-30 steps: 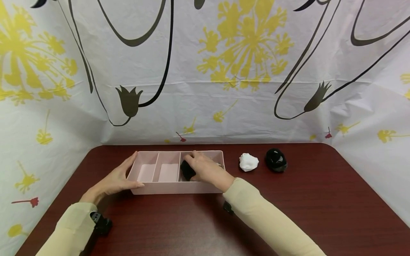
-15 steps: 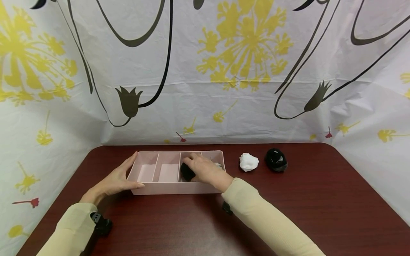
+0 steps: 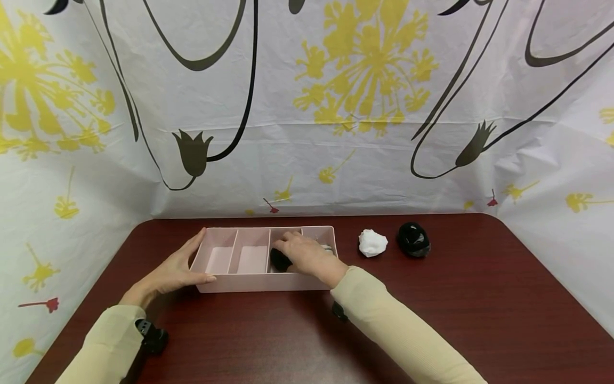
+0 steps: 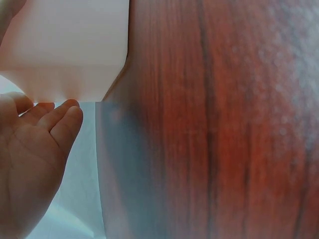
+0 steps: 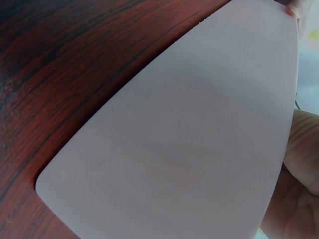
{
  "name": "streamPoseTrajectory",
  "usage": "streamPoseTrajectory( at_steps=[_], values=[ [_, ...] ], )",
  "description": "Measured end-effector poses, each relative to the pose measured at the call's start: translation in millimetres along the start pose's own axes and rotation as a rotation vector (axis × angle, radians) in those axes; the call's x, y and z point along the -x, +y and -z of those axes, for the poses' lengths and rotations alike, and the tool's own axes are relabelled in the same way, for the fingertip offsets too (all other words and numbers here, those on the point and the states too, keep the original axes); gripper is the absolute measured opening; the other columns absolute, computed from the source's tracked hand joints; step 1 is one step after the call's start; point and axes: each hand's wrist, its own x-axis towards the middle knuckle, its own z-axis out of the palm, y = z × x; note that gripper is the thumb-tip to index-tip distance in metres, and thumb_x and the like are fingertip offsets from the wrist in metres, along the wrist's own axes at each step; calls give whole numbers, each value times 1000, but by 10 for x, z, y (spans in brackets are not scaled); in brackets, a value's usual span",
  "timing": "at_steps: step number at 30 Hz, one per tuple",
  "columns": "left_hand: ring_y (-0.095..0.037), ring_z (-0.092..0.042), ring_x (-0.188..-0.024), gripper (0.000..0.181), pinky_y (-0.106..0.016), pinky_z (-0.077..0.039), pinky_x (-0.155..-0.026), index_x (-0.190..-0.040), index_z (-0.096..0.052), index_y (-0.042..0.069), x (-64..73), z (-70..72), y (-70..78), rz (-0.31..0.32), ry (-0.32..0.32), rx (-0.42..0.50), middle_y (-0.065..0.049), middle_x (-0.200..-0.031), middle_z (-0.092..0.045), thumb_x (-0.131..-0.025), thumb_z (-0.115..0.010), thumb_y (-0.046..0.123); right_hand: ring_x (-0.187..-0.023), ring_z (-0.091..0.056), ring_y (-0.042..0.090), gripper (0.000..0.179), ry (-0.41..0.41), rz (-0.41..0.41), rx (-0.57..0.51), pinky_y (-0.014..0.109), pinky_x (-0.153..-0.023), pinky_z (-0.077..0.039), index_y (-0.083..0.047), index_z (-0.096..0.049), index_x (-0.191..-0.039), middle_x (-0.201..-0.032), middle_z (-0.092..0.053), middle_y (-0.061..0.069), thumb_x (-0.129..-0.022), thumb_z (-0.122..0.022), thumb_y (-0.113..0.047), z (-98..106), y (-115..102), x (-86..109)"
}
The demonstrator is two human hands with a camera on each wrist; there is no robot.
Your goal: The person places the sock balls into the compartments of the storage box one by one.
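Note:
A pale pink divided tray (image 3: 268, 282) stands on the table with several compartments in a row. My left hand (image 3: 170, 272) holds its left end, the thumb on the front wall and the fingers toward the back corner. In the left wrist view, the fingertips (image 4: 74, 112) touch the tray's end wall. My right hand (image 3: 309, 256) reaches down into the third compartment from the left and holds a dark, rounded bundle (image 3: 279, 260), partly hidden by the fingers. What it is made of cannot be told. In the right wrist view, the tray's wall (image 5: 174, 139) hides most of the hand.
To the tray's right lie a crumpled white lump (image 3: 372, 243) and a shiny black bundle (image 3: 413, 240). Something small and pale shows in the rightmost compartment, mostly behind the right hand. A patterned white sheet (image 3: 288, 176) hangs behind the dark red wooden table (image 3: 249, 336).
Almost nothing differs. The right hand and forearm have shifted very slightly to the left, and the dark bundle sits in the same compartment. The left hand stays on the tray's end.

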Motion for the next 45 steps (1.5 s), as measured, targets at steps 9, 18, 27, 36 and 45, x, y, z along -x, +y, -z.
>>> streamPoseTrajectory(
  at_steps=[9, 18, 27, 36, 45],
  values=[
    [-43, -14, -138, 113, -64, -20, -102, -153, -3, 14, 7, 7, 29, -9, -1, 2, -24, -155, -8, -70, -80, 28, -113, -54, 24, 52, -4, 5, 18, 34, -91, -47, -14, -57, -126, -120, -56, 7, -78, -77, -19, -23, 9, -1],
    [-44, -12, -139, 114, -64, -19, -103, -153, -3, 13, 0, -18, -15, -9, 5, -7, -24, -155, -7, -71, -80, 29, -121, -49, 25, 53, 1, 36, -88, 36, -99, -42, -10, -54, -131, -129, -52, 10, -82, -74, -17, -17, 58, 24],
    [-44, -14, -138, 114, -64, -21, -102, -153, -3, 13, 19, -2, 15, -21, 4, -9, -25, -155, -9, -70, -80, 27, -118, -52, 30, 50, 207, 132, -297, 40, -95, -44, -3, -54, -127, -129, -53, 15, -81, -73, -11, 12, 177, 203],
    [-44, -15, -138, 114, -64, -21, -101, -153, -4, 11, 9, 3, 16, -26, 7, -20, -25, -154, -9, -70, -80, 27, -113, -55, 24, 56, 423, 124, -396, 41, -93, -44, -3, -53, -130, -124, -58, 12, -80, -75, -17, 25, 441, 507],
    [-44, -15, -137, 114, -64, -22, -101, -152, -4, 10, 12, -6, 11, -29, 11, -22, -25, -154, -10, -70, -80, 28, -115, -54, 27, 61, 537, -11, -409, 44, -93, -44, -4, -53, -131, -126, -57, 13, -77, -78, -19, 1, 852, 898]
  ],
)
